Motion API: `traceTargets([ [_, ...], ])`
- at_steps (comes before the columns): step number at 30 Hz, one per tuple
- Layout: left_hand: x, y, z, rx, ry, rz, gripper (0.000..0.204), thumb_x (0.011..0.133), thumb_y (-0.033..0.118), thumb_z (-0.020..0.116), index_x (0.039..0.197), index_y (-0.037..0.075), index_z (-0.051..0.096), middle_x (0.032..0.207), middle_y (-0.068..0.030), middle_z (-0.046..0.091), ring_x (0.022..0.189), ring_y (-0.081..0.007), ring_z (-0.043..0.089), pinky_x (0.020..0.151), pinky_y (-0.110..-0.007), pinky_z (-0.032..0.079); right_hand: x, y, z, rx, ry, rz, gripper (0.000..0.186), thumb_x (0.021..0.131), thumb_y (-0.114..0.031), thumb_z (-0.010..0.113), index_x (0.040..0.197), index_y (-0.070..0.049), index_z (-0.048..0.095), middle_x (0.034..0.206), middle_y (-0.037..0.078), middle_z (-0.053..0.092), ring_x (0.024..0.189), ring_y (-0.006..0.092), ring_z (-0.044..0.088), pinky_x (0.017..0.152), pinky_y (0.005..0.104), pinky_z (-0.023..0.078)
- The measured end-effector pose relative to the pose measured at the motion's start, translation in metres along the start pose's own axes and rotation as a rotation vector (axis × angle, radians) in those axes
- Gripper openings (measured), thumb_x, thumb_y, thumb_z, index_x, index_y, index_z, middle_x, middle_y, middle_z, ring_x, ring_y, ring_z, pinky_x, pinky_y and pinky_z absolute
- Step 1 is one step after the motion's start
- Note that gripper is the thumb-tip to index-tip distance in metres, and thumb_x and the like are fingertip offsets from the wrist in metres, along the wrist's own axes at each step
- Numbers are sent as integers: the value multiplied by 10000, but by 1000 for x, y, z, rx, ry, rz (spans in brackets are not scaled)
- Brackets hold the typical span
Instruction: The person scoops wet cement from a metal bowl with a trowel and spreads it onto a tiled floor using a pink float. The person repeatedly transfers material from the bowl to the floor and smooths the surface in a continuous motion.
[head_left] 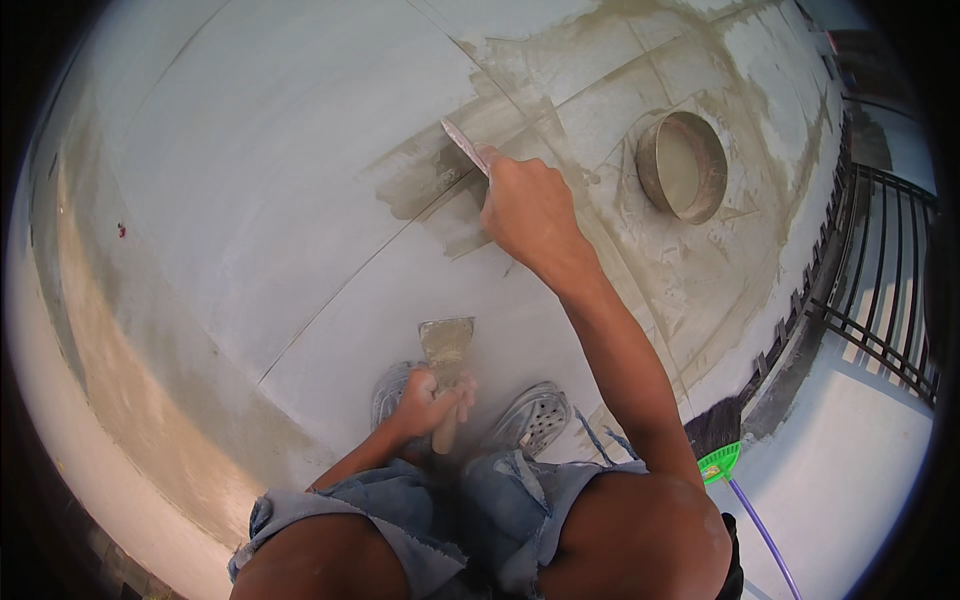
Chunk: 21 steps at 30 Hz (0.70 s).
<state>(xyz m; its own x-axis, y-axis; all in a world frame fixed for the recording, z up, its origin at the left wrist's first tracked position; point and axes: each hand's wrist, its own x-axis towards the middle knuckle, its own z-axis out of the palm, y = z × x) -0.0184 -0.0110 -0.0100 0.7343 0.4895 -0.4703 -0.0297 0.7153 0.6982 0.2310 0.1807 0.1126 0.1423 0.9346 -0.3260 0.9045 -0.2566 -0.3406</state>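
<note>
My left hand (425, 400) is closed around the wooden handle of a putty knife (446, 340), held low between my knees. Grey paste coats its wide metal blade, which points away from me. Farther out, my right hand (530, 205) grips a thin flat spreader (464, 146), seen nearly edge-on, over a tile joint. Wet grey grout (410, 185) is smeared across the pale floor tiles (290, 200) beneath and around it. The spreader's lower edge is hidden, so I cannot tell whether it touches the floor.
A round metal pan (650, 170) holding grey liquid stands on smeared tiles at the right. Behind it runs a black metal grille (870, 270). A broom with a green head (720, 460) and purple handle lies near my right knee. My grey clogs (535, 418) rest on the tiles.
</note>
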Motion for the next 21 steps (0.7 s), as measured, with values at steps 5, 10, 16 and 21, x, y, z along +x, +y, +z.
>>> traceTargets([
  [5, 1, -8, -6, 18, -45, 33, 226, 1002, -33, 488, 1183, -53, 622, 987, -200, 700, 710, -245, 717, 650, -373, 600, -10, 51, -32, 254, 176, 137, 376, 909, -80, 670, 1250, 76, 699, 923, 307, 744, 856, 437, 766, 834, 525, 588],
  [10, -3, -4, -3, -40, -21, 27, 237, 1000, -35, 480, 1181, -54, 631, 957, -186, 701, 707, -237, 718, 662, -355, 587, -28, 146, -53, 676, 151, 371, 403, 922, -172, 790, 1239, 44, 665, 1027, 143, 746, 891, 223, 729, 765, 395, 584],
  [16, -4, 7, -1, -36, -36, -4, 230, 1004, -29, 484, 1173, -56, 637, 946, -166, 699, 707, -219, 716, 678, -337, 577, -72, 172, 20, 1001, 291, 469, 449, 928, -103, 783, 1323, 43, 629, 1139, 110, 732, 949, 193, 702, 855, 365, 574],
  [21, -5, 9, 3, -134, -2, 11, 209, 1015, -34, 495, 1151, -64, 650, 924, -135, 694, 707, -192, 715, 677, -314, 561, -77, 109, 74, 1324, 591, 557, 397, 960, -73, 745, 1320, 43, 625, 1212, 114, 715, 1051, 198, 687, 922, 358, 548],
])
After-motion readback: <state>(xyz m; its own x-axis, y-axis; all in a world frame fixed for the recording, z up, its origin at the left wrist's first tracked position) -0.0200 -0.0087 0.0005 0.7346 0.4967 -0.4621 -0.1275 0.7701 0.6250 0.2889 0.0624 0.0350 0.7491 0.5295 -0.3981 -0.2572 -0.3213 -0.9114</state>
